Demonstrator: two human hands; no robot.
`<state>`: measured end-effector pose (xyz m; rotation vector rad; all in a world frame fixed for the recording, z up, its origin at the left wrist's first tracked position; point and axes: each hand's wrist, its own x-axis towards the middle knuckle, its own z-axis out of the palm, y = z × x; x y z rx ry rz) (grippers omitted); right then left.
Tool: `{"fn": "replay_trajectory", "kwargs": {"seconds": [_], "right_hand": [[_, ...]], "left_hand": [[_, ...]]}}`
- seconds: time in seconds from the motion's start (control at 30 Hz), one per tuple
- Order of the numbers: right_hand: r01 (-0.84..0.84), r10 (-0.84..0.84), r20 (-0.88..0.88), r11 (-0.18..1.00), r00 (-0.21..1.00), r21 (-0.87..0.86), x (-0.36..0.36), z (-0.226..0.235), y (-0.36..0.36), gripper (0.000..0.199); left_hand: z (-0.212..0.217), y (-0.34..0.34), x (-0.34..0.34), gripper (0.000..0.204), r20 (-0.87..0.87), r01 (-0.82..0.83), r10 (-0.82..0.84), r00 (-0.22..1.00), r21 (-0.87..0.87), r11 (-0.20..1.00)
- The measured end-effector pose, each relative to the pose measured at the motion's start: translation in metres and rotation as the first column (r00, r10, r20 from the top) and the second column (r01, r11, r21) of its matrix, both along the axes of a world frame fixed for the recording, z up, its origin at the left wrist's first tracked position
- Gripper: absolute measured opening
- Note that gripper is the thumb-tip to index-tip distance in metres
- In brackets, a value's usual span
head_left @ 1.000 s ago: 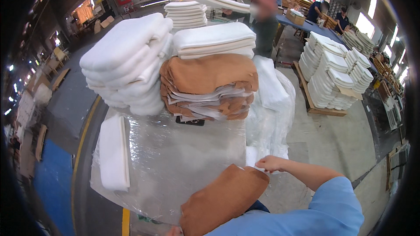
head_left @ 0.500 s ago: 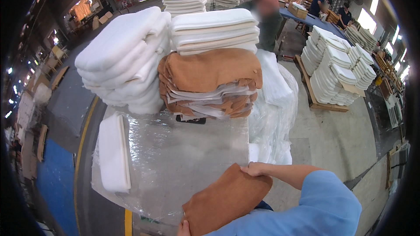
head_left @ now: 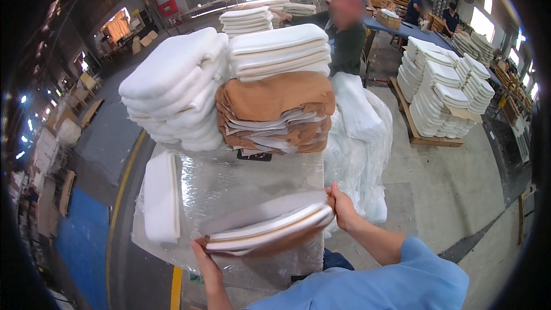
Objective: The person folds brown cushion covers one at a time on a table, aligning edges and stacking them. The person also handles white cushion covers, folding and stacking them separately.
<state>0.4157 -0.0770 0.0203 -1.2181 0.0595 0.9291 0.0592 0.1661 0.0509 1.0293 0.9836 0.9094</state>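
Over the plastic-covered table (head_left: pixel 229 186), you are holding a flat pad (head_left: pixel 270 227) at both ends: your left hand (head_left: pixel 205 261) and right hand (head_left: pixel 342 206) fingers are closing tight around it

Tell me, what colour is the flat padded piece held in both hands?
The padded piece is tan-brown with a white foam edge, seen in the head view, gripped by the left hand and right hand.
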Motion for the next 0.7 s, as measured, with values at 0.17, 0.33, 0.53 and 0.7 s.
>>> {"fn": "replay_trajectory", "kwargs": {"seconds": [0.17, 0.33, 0.53, 0.7], "right_hand": [[0.062, -0.068, 0.071, 0.994, 0.995, 0.092, -0.036, -0.003, -0.024, 0.043], [0.154, -0.155, 0.015, 0.987, 0.988, 0.037, -0.046, -0.016, -0.026, 0.04], [0.119, -0.12, 0.101, 0.993, 0.988, 0.022, -0.019, -0.022, -0.01, 0.044], [0.031, -0.024, 0.256, 0.999, 0.966, -0.02, -0.018, -0.018, -0.001, 0.048]], "left_hand": [[0.008, 0.038, 0.044, 0.049, 0.04, 0.013, -0.012, 0.999, -0.011, 1.0], [0.007, 0.056, 0.082, 0.047, -0.036, 0.05, -0.046, 0.998, 0.097, 0.994], [0.0, 0.086, 0.113, 0.047, -0.088, 0.174, -0.172, 0.981, 0.023, 0.984], [-0.015, 0.106, 0.124, 0.052, -0.134, 0.199, -0.183, 0.974, 0.113, 0.973]]}}
